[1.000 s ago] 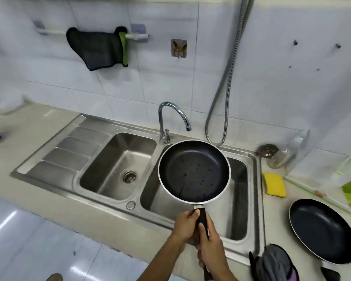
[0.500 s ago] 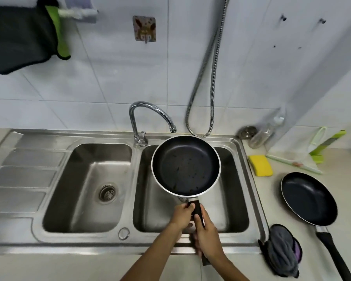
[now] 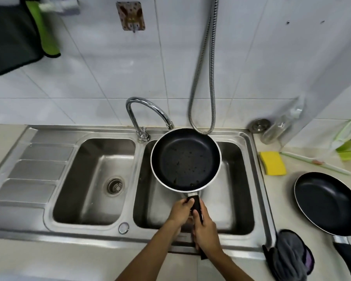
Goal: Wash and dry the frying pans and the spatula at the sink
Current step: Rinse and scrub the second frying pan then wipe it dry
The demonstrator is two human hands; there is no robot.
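White tiles and a steel double sink [image 3: 85,232] face me. My left hand [image 3: 180,211] and right hand [image 3: 206,228] both grip the handle of a frying pan [image 3: 185,160], held over the basin just ahead of them. No water runs from the tap [image 3: 148,110] and the pan is specked, so I judge washing hasn't started. The second pan [image 3: 328,203] sits on the counter off to my right, and I see no spatula

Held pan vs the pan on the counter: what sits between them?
Head view: only the sink's right rim and bare counter separate the held pan from the counter pan. The yellow sponge lies behind that line.
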